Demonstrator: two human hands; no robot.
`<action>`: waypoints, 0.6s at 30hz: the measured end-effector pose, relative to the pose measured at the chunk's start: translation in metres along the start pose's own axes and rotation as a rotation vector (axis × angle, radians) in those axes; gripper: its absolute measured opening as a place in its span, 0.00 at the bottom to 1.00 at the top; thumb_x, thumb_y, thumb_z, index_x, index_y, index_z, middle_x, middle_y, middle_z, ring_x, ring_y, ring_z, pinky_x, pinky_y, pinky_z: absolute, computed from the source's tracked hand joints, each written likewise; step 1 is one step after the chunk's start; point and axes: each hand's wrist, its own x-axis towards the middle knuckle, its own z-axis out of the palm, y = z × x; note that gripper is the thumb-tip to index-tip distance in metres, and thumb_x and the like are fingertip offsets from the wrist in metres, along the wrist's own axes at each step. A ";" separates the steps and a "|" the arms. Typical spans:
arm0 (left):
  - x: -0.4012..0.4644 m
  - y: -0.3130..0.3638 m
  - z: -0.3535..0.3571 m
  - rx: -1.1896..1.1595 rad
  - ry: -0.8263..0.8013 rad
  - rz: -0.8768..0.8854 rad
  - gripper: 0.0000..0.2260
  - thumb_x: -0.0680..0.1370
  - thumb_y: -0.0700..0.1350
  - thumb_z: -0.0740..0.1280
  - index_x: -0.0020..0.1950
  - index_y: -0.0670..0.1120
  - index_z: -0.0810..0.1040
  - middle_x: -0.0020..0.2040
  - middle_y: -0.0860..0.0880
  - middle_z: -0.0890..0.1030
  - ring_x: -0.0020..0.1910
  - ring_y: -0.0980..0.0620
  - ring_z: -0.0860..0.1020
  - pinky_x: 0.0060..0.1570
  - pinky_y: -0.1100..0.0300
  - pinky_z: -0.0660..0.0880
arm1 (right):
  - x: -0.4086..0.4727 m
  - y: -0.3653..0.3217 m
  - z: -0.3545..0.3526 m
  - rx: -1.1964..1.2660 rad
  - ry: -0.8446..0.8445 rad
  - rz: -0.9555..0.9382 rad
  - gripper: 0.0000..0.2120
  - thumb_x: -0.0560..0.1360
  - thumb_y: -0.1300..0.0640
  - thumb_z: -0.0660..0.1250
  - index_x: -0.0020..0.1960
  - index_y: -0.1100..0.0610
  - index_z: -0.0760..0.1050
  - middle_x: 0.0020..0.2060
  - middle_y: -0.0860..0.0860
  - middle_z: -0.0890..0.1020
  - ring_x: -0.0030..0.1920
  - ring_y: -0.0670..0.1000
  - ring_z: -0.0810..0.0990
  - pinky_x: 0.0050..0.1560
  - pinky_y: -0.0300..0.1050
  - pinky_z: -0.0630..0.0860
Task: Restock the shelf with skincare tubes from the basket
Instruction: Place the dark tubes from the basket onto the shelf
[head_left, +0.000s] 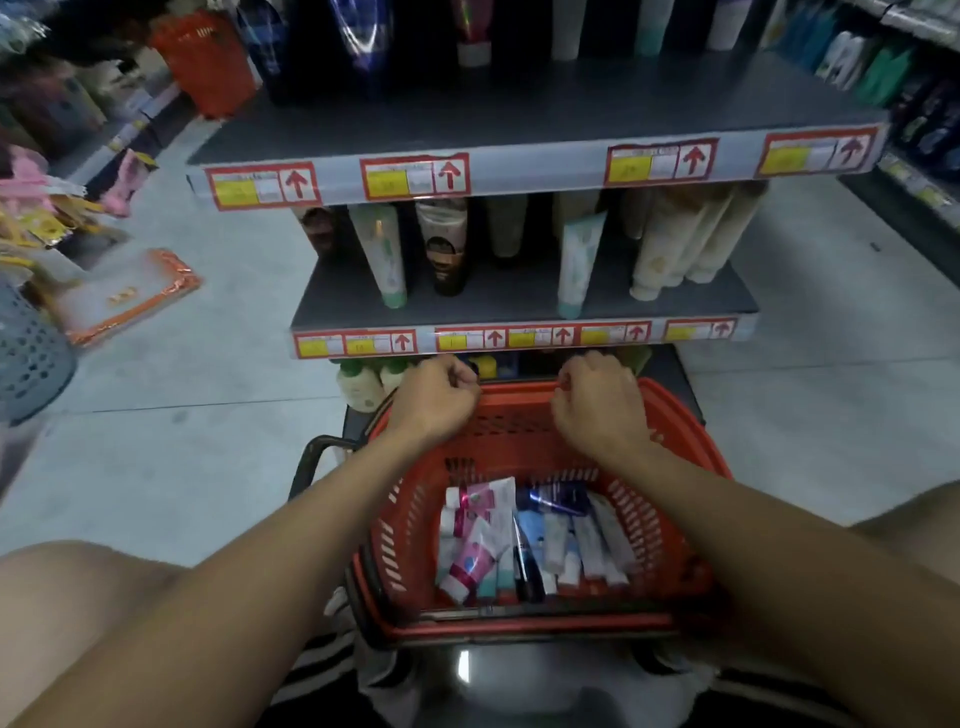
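A red plastic basket sits low in front of me, against the bottom of the shelf unit. Several skincare tubes, white, pink and blue, lie packed in its near half. My left hand and my right hand are both curled over the basket's far rim, fingers closed on it. Above them the middle shelf carries upright tubes and bottles with gaps between them. The top shelf holds more bottles at its back.
Price labels with red arrows line the shelf edges. An orange-trimmed packet lies on the floor to the left, beside a grey perforated bin. Another red basket stands far left. More stocked shelves run along the right side.
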 end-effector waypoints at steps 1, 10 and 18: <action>-0.002 -0.007 0.009 0.009 -0.042 -0.015 0.04 0.77 0.43 0.68 0.46 0.50 0.83 0.44 0.53 0.85 0.48 0.50 0.82 0.50 0.58 0.77 | -0.006 0.007 0.008 -0.022 -0.055 0.009 0.07 0.72 0.54 0.68 0.46 0.56 0.79 0.44 0.55 0.80 0.46 0.59 0.79 0.46 0.53 0.74; -0.009 -0.069 0.085 0.046 -0.340 -0.214 0.07 0.77 0.40 0.67 0.43 0.50 0.83 0.40 0.55 0.85 0.41 0.56 0.82 0.47 0.59 0.78 | -0.049 0.052 0.077 0.009 -0.654 0.201 0.10 0.75 0.51 0.65 0.50 0.56 0.80 0.51 0.59 0.85 0.50 0.61 0.83 0.47 0.47 0.76; 0.004 -0.110 0.139 0.129 -0.443 -0.322 0.09 0.80 0.46 0.65 0.44 0.48 0.83 0.42 0.52 0.84 0.42 0.53 0.82 0.44 0.58 0.76 | -0.082 0.071 0.156 0.060 -0.964 0.276 0.16 0.79 0.50 0.65 0.57 0.61 0.80 0.56 0.60 0.83 0.57 0.59 0.83 0.47 0.43 0.73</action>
